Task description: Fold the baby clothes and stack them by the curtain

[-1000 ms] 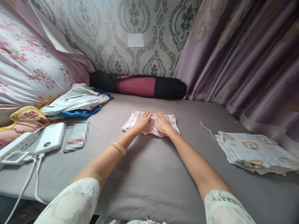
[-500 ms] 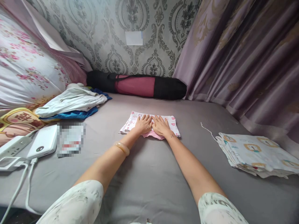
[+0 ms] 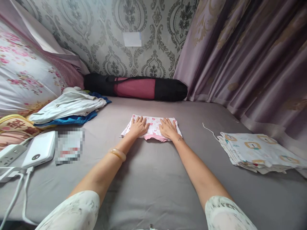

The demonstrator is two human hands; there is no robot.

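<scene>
A folded white garment with pink prints and a pink neckline edge (image 3: 153, 126) lies flat on the grey bed sheet (image 3: 148, 172). My left hand (image 3: 139, 126) rests palm down on its left part, fingers stretched out. On the right part lies my right hand (image 3: 168, 128), also flat with fingers spread. Fabric shows between the two hands. Parts of the cloth under both palms are hidden.
A folded cloth with lion prints (image 3: 259, 151) lies at the right, a white cord beside it. Rumpled clothes (image 3: 69, 105), a white power bank (image 3: 40, 148) and a power strip (image 3: 11, 155) are at the left. A black and pink bag (image 3: 135, 88) lies along the wall.
My hands have slid apart, from side by side at the garment's middle to its left and right parts. The view has shifted slightly to the right.
</scene>
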